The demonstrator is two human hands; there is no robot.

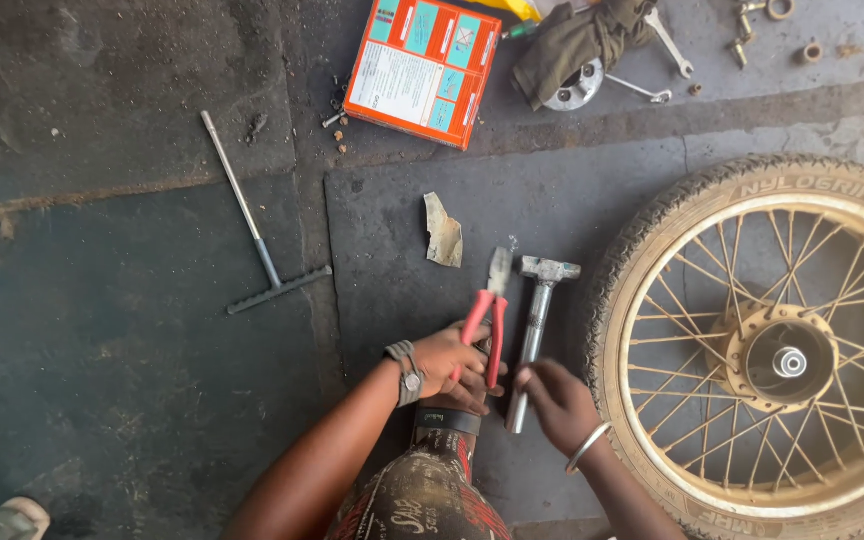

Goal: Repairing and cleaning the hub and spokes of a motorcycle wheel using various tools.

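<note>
My left hand point(449, 362), with a wristwatch on the wrist, grips the red handles of a pair of pliers point(491, 305) lying on the stone floor, jaws pointing away from me. Right beside them lies a metal hammer point(535, 318), head away from me. My right hand point(557, 398), a bangle on its wrist, rests its fingers on the lower end of the hammer's handle. My knee in patterned cloth point(422, 495) is below the hands.
A spoked motorcycle wheel with tyre point(712, 250) lies flat at the right. A T-handle wrench point(252, 225) lies to the left, a scrap of paper point(443, 232) ahead. Farther off are an orange box point(422, 68), a rag point(577, 40), spanners point(670, 42) and small nuts point(752, 30).
</note>
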